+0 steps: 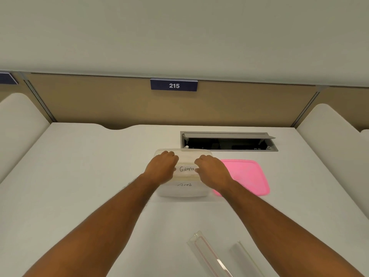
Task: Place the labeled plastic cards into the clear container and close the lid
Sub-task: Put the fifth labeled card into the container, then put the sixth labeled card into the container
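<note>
The card marked GIRAFEE (186,169) sits pinched at its ends between the left hand (162,169) and right hand (213,172), over the clear container (182,191) at table centre. A second card shows through the container's near wall. Loading is under way, I judge; next, lower the card in flat, then fetch the pink lid (246,176) at 3 o'clock. 2 clear strips (207,254) lie at 5 o'clock.

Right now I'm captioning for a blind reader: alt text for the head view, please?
Both hands, left hand and right hand, hold a card lettered GIRAFEE over the clear container on a white desk. A pink lid lies right of the container.
</note>
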Available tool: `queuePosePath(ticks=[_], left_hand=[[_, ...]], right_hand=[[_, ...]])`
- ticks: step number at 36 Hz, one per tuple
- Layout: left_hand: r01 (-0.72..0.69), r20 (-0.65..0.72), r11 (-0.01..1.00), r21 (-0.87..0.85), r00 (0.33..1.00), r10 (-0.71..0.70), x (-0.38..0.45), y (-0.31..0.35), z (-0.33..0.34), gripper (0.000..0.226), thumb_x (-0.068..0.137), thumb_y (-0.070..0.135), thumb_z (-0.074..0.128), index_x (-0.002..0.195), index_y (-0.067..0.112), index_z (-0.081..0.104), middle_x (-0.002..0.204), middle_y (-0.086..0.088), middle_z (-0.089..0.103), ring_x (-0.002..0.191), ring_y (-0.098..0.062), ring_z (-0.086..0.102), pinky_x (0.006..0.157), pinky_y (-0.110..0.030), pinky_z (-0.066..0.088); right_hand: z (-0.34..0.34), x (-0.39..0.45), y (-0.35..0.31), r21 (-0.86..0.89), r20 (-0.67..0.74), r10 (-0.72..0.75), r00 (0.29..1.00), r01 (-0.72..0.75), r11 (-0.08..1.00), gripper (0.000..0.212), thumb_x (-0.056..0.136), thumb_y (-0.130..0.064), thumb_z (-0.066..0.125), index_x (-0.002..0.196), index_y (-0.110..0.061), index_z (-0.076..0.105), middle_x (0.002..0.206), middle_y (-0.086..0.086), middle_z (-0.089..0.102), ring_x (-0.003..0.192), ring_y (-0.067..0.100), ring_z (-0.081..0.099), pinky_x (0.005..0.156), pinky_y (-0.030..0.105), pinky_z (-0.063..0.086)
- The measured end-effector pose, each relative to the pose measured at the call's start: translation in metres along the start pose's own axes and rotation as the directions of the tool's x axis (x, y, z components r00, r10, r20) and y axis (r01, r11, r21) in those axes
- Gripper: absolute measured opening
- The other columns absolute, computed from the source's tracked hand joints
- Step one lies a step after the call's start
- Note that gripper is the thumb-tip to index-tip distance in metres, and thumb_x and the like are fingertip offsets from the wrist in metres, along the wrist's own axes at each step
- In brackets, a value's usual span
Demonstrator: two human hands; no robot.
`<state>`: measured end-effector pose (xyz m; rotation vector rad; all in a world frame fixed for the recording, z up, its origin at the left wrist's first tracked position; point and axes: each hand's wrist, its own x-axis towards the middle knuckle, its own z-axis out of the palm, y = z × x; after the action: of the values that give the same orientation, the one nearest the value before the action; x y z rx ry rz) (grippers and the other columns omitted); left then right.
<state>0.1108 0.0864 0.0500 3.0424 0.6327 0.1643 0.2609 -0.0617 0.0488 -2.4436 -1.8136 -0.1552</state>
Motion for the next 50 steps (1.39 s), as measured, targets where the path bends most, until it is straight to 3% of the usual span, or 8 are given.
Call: queuePosePath(ticks=[10, 17, 24, 29, 32, 38, 44, 50], left_hand=[[-0.121, -0.111, 0.985, -0.122, 0.988, 0.107, -0.033, 0.020, -0.010, 0.031, 0.091, 0.021, 0.067, 0.122, 0.016, 0.065, 0.110, 0.001, 0.062, 0.102, -0.020, 0.053, 0.077, -0.034, 0.050], [-0.200, -0.142, 0.967, -0.160, 0.974, 0.178, -0.062, 0.042, -0.005, 0.021, 0.089, 0.016, 0.069, 0.110, 0.014, 0.069, 0.104, 0.000, 0.063, 0.097, -0.021, 0.054, 0.077, -0.031, 0.049], [-0.186, -0.052, 0.957, -0.223, 0.982, 0.179, -0.085, 0.060, 0.007, 0.018, 0.093, 0.019, 0.065, 0.110, 0.018, 0.069, 0.103, 0.002, 0.062, 0.098, -0.017, 0.052, 0.077, -0.030, 0.049], [-0.156, 0.106, 0.955, -0.253, 0.976, 0.188, -0.098, 0.068, 0.017, 0.024, 0.096, 0.013, 0.060, 0.118, 0.018, 0.066, 0.111, 0.000, 0.063, 0.105, -0.018, 0.054, 0.078, -0.026, 0.046], [-0.124, 0.224, 0.955, -0.268, 0.957, 0.187, -0.104, 0.070, 0.024, 0.030, 0.095, 0.007, 0.059, 0.123, 0.019, 0.064, 0.115, -0.001, 0.062, 0.107, -0.019, 0.055, 0.083, -0.031, 0.049], [-0.086, 0.368, 0.950, -0.301, 0.908, 0.199, -0.111, 0.076, 0.033, 0.037, 0.093, 0.001, 0.057, 0.125, 0.019, 0.062, 0.117, 0.000, 0.064, 0.109, -0.018, 0.056, 0.089, -0.032, 0.049], [-0.068, 0.446, 0.948, -0.312, 0.870, 0.209, -0.116, 0.083, 0.039, 0.039, 0.093, -0.002, 0.053, 0.125, 0.019, 0.060, 0.122, -0.001, 0.063, 0.112, -0.020, 0.056, 0.092, -0.033, 0.048], [-0.054, 0.493, 0.946, -0.320, 0.843, 0.215, -0.117, 0.086, 0.040, 0.041, 0.091, -0.005, 0.052, 0.123, 0.018, 0.061, 0.122, -0.002, 0.064, 0.112, -0.021, 0.057, 0.092, -0.034, 0.049]], right_hand=[[-0.012, -0.037, -0.015, 0.014, -0.053, 0.000, 0.999, 0.000, 1.000, 0.023, 0.098, -0.030, 0.057, 0.112, -0.016, 0.068, 0.104, 0.001, 0.066, 0.092, 0.023, 0.061, 0.078, 0.038, 0.052], [-0.009, -0.065, -0.029, 0.041, -0.039, 0.019, 0.999, -0.017, 0.999, 0.020, 0.097, -0.031, 0.059, 0.105, -0.016, 0.070, 0.096, 0.000, 0.066, 0.083, 0.021, 0.059, 0.070, 0.035, 0.051], [-0.007, -0.086, -0.041, 0.059, 0.045, 0.007, 0.999, -0.009, 0.998, 0.020, 0.101, -0.031, 0.054, 0.101, -0.016, 0.067, 0.091, 0.000, 0.063, 0.079, 0.020, 0.058, 0.065, 0.032, 0.045], [-0.003, -0.097, -0.049, 0.085, 0.182, 0.045, 0.982, -0.061, 0.995, 0.016, 0.100, -0.025, 0.054, 0.099, -0.016, 0.067, 0.091, 0.002, 0.066, 0.076, 0.021, 0.061, 0.068, 0.033, 0.050], [0.000, -0.100, -0.052, 0.154, 0.363, 0.079, 0.928, -0.143, 0.978, 0.020, 0.095, -0.015, 0.051, 0.098, -0.016, 0.071, 0.093, 0.001, 0.070, 0.079, 0.023, 0.065, 0.071, 0.034, 0.054], [0.004, -0.107, -0.052, 0.349, 0.715, 0.044, 0.698, -0.411, 0.842, 0.024, 0.091, -0.016, 0.058, 0.100, -0.001, 0.074, 0.093, 0.009, 0.078, 0.071, 0.011, 0.070, 0.074, 0.026, 0.056], [0.009, -0.114, -0.054, 0.366, 0.807, -0.016, 0.590, -0.479, 0.798, 0.028, 0.091, -0.021, 0.069, 0.106, 0.002, 0.072, 0.103, 0.014, 0.076, 0.081, 0.016, 0.072, 0.081, 0.029, 0.059], [0.017, -0.118, -0.057, 0.341, 0.824, -0.010, 0.567, -0.480, 0.808, 0.025, 0.087, -0.016, 0.075, 0.100, 0.005, 0.070, 0.107, 0.019, 0.074, 0.082, 0.019, 0.071, 0.077, 0.029, 0.061]])
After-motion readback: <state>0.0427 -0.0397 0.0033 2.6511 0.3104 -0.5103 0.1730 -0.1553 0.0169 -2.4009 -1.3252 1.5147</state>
